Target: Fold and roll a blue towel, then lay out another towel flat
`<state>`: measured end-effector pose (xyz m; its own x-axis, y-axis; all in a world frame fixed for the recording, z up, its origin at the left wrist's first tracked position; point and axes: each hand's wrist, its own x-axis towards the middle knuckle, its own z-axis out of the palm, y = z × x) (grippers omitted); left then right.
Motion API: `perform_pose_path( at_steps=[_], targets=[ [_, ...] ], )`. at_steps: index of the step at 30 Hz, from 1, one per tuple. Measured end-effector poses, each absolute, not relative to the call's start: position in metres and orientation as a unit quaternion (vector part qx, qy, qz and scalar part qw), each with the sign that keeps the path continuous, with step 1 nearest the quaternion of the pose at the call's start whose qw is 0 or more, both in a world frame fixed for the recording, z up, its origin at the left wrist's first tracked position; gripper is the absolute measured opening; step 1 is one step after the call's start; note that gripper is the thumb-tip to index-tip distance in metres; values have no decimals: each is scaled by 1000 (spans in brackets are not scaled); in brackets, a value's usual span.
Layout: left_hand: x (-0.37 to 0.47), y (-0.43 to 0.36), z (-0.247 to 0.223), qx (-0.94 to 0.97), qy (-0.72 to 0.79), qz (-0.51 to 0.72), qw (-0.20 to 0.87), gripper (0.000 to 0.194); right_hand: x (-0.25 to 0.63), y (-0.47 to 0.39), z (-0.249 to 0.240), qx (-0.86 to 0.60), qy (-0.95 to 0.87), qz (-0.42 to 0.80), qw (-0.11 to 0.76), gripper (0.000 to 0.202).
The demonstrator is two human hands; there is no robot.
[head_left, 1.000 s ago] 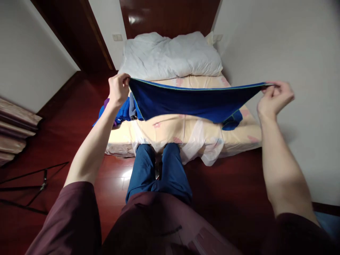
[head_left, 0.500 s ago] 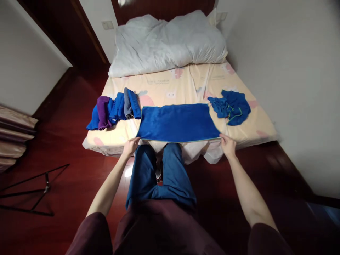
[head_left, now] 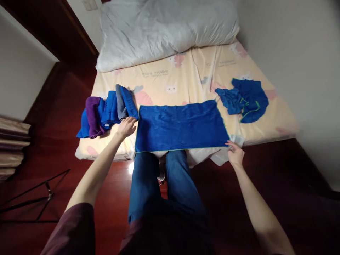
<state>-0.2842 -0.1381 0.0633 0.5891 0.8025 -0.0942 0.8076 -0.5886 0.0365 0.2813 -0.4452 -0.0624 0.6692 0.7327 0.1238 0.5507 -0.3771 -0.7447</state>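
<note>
A blue towel [head_left: 180,125] with green edging lies spread flat along the bed's near edge. My left hand [head_left: 127,126] is beside its left edge, next to the rolled towels, fingers apart and holding nothing visible. At the towel's near right corner, my right hand [head_left: 235,152] has its thumb and forefinger on the corner. Left of the spread towel sit several rolled towels: blue ones [head_left: 110,108], a purple one [head_left: 92,117] and a grey one [head_left: 121,102]. Crumpled blue cloths [head_left: 251,101] lie to the right.
A white quilt [head_left: 164,32] lies folded across the far part of the bed [head_left: 156,83]. A black tripod [head_left: 49,193] stands on the floor at the left, near a curtain [head_left: 13,145]. A wall rises at the right.
My left hand has let go of the near left corner and moved up along the towel's left edge. My right hand stays near its corner. The view has tilted down and closer.
</note>
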Motion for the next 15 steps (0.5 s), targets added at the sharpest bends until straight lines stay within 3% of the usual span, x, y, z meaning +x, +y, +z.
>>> perform_pose_path(
  at_steps=[3, 7, 11, 15],
  targets=[
    [-265, -93, 50, 906, 415, -78, 25, 67, 277, -442, -62, -838, -356, 118, 396, 39],
    [-265, -63, 27, 910, 408, -76, 27, 71, 273, -439, -61, -841, -323, 140, 411, 36],
    [-297, -58, 22, 903, 417, -98, -11, 55, 273, -436, -58, -847, -310, 141, 407, 35],
    [-324, -63, 30, 894, 426, -128, -48, 40, 280, -429, -49, -876, -309, 121, 351, 34]
  ],
)
